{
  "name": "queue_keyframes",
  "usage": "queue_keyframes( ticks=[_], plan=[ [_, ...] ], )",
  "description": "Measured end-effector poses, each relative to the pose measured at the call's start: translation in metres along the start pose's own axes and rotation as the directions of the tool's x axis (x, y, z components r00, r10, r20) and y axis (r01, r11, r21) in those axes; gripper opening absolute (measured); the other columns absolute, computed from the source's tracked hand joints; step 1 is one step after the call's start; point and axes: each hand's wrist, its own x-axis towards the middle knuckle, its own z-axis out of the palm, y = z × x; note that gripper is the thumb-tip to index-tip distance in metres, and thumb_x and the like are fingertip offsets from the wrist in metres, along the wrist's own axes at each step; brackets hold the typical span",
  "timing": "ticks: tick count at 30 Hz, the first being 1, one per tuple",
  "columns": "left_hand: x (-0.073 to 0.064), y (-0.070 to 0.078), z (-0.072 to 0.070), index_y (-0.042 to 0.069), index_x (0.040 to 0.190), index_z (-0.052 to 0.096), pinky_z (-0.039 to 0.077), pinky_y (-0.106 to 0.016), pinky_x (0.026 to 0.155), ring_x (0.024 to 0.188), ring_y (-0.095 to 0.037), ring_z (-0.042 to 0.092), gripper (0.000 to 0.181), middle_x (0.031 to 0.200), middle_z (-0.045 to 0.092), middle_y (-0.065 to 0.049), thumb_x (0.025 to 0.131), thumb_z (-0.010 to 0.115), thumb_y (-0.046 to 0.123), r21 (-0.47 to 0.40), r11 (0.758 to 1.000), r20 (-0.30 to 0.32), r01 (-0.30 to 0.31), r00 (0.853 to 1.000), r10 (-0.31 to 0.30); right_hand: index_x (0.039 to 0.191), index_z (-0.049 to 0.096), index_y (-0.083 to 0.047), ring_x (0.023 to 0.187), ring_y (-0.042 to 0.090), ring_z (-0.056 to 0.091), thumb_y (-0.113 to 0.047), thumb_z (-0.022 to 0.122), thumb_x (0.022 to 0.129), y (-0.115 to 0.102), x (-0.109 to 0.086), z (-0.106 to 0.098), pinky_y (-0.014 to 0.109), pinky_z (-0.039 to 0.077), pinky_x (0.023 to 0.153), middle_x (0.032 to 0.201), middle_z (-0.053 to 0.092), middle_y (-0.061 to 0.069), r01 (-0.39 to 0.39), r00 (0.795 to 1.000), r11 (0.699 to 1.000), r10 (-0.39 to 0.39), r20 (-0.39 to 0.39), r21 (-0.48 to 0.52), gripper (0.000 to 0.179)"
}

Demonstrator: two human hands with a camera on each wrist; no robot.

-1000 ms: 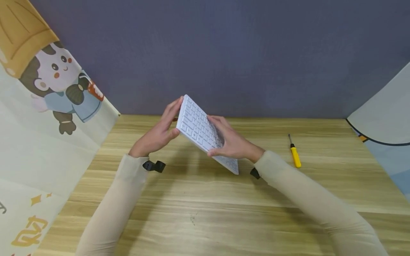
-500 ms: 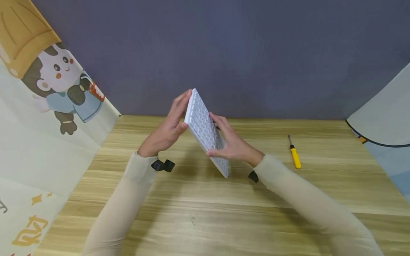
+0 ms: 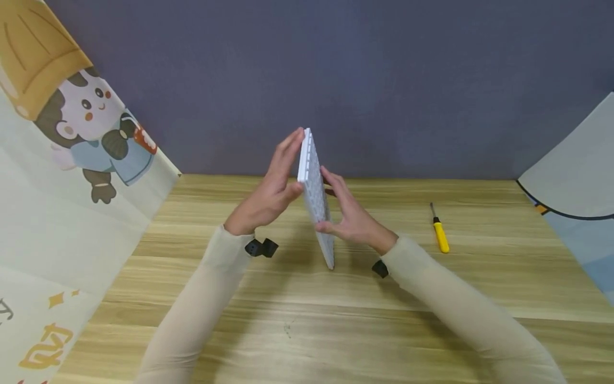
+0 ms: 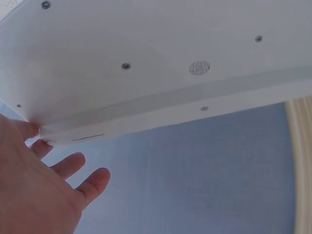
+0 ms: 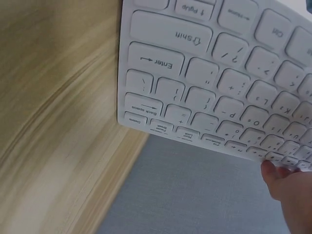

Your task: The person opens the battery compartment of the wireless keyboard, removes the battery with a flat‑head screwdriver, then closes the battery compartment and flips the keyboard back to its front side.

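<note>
The keyboard (image 3: pixel 313 186) has turned nearly edge-on, likely easing access to both faces; left hand (image 3: pixel 268 200) grips its raised end, right hand (image 3: pixel 355 218) its long edges.

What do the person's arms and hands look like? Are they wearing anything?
The left sleeve and right sleeve are long, plain and cream-coloured. A left black gadget and a right black gadget, both small, show near the sleeve ends. The left grip and right grip are bare hands, with no gloves.
</note>
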Motion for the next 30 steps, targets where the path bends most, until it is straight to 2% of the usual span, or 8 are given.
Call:
queue_keyframes(
  ticks=[4,8,12,19,26,30],
  plan=[
    [0.003,0.001,0.006,0.002,0.150,0.008,0.014,-0.050,0.108,0.141,-0.019,0.006,0.095,0.156,0.003,-0.007,0.088,0.024,0.073,0.005,1.000,-0.010,-0.031,0.999,0.031,0.152,0.006,-0.009,0.135,0.028,0.023,-0.073,0.051,0.078,0.001,-0.001,0.000,0.054,0.027,0.104,0.151,0.017,0.010,0.043,0.998,0.999,-0.041,-0.036,0.031,0.108],
    [0.005,0.002,0.011,0.002,0.150,0.007,0.014,-0.050,0.108,0.142,-0.019,0.004,0.095,0.156,0.001,-0.007,0.088,0.024,0.072,0.002,0.999,-0.014,-0.043,0.999,0.043,0.153,0.006,-0.010,0.135,0.029,0.024,-0.071,0.049,0.081,0.002,-0.002,0.000,0.056,0.027,0.103,0.151,0.018,0.010,0.088,0.994,0.995,-0.085,-0.069,0.050,0.103],
    [0.007,0.003,0.016,0.003,0.150,0.006,0.014,-0.051,0.108,0.142,-0.019,0.001,0.094,0.156,-0.001,-0.007,0.089,0.024,0.072,0.001,0.999,-0.013,-0.042,0.999,0.042,0.152,0.007,-0.004,0.135,0.030,0.024,-0.070,0.046,0.083,0.001,-0.001,-0.001,0.054,0.027,0.104,0.152,0.017,0.011,0.122,0.989,0.990,-0.115,-0.090,0.065,0.103],
    [0.011,0.004,0.023,0.003,0.150,0.006,0.011,-0.052,0.108,0.142,-0.018,-0.003,0.095,0.157,-0.003,-0.007,0.088,0.023,0.072,-0.007,0.999,-0.019,-0.038,0.999,0.038,0.145,0.007,0.012,0.131,0.042,0.028,-0.073,0.041,0.082,-0.042,0.002,-0.010,0.054,0.026,0.104,0.147,0.015,0.030,0.085,0.991,0.993,-0.076,-0.109,0.085,0.111],
    [0.013,0.005,0.030,0.004,0.150,0.006,0.012,-0.055,0.107,0.142,-0.018,-0.003,0.096,0.157,-0.004,-0.006,0.087,0.023,0.074,-0.010,0.999,-0.032,-0.031,0.999,0.030,0.143,0.007,0.016,0.129,0.047,0.027,-0.069,0.040,0.086,-0.051,0.006,-0.015,0.057,0.025,0.104,0.144,0.016,0.035,0.141,0.982,0.986,-0.126,-0.144,0.094,0.107],
    [0.014,0.004,0.033,0.006,0.150,0.006,0.012,-0.057,0.106,0.142,-0.018,-0.004,0.096,0.157,-0.004,-0.009,0.086,0.022,0.075,0.002,1.000,-0.033,-0.028,0.999,0.028,0.143,0.007,0.016,0.130,0.045,0.027,-0.068,0.040,0.087,-0.051,0.008,-0.018,0.058,0.024,0.104,0.144,0.017,0.032,0.167,0.974,0.982,-0.151,-0.167,0.086,0.106]
  ],
)
